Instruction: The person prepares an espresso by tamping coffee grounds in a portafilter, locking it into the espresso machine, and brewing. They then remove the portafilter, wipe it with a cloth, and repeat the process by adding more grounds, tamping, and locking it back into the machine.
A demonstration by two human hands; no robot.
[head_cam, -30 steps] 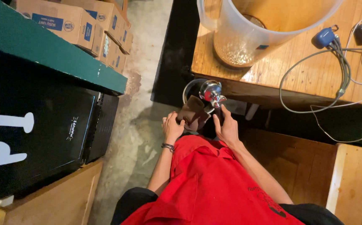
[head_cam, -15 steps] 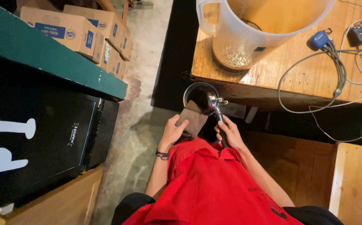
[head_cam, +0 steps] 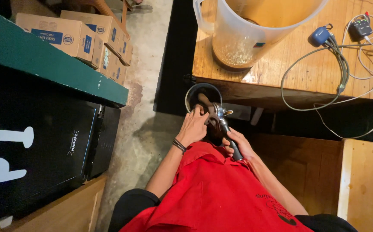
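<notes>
My right hand (head_cam: 237, 145) grips the black handle of a metal portafilter (head_cam: 218, 114). The portafilter's head is held at the rim of a round dark bin (head_cam: 191, 93), which stands under the wooden table's edge. My left hand (head_cam: 195, 125) is curled against the portafilter's head, and a dark brown cloth (head_cam: 213, 135) shows just beneath the hand. A dark band sits on my left wrist. My red apron (head_cam: 221, 193) fills the lower middle of the view.
A large clear plastic jug (head_cam: 246, 30) stands on the wooden table (head_cam: 298, 64), beside grey cables and small adapters (head_cam: 322, 36). A green-topped black counter (head_cam: 44, 129) is at the left. Cardboard boxes (head_cam: 79, 38) lie on the concrete floor (head_cam: 143, 129). A wooden box (head_cam: 362, 184) is at the right.
The brown cloth was spread open against the portafilter. My left hand has since moved up onto the portafilter's head at the bin, and the cloth is now mostly hidden.
</notes>
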